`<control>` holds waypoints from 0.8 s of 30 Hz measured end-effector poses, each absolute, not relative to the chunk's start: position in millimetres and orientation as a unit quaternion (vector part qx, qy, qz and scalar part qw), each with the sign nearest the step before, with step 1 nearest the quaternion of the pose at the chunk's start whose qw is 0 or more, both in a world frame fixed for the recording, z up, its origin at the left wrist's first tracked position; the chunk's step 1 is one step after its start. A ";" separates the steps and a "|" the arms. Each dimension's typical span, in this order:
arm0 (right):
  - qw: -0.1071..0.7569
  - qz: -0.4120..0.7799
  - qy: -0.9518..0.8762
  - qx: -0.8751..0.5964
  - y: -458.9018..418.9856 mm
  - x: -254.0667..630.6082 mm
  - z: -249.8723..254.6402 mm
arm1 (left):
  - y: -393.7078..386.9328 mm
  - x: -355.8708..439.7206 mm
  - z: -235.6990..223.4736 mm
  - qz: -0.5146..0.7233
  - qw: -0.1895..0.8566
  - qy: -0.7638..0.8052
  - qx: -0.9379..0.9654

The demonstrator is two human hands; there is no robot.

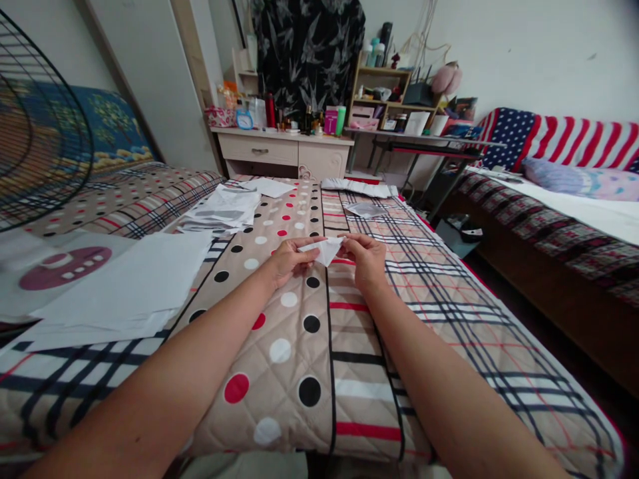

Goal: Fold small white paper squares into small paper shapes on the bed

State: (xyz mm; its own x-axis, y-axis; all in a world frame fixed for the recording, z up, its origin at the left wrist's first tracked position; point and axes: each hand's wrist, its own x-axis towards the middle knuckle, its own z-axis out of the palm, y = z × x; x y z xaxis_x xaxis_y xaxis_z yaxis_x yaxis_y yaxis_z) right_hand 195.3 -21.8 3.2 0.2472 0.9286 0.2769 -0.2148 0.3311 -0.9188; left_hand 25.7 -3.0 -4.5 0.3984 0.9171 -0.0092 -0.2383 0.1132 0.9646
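A small piece of folded white paper [328, 251] is held between my two hands above the patterned bedspread, one pointed corner hanging down. My left hand [291, 259] pinches its left side with thumb and fingers. At the other end, my right hand [365, 255] grips the upper right corner between thumb and fingertips. Further back on the right lie a flat folded paper [367, 210] and a long white packet or folded strip [358, 188]. To the left of my hands sits a loose pile of papers [219, 207].
Nearer on the left is a stack of white sheets [130, 279] beside a bag with a purple print [64, 268]. A fan [44, 120] stands at the far left. Behind the bed are a cluttered dresser [279, 150] and a shelf [384, 105]. Another bed [564, 246] is at right.
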 end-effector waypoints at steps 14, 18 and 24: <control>0.642 0.483 -0.442 -0.400 -24.0 197.7 3.6 | -5.5 30.2 3.1 0.537 0.148 0.400 0.727; 0.657 0.450 -0.451 -0.403 -21.8 196.4 1.1 | -8.0 29.9 4.1 0.512 0.115 0.414 0.744; 0.669 0.430 -0.458 -0.397 -17.8 197.5 -4.9 | -8.9 30.4 6.0 0.511 0.128 0.408 0.746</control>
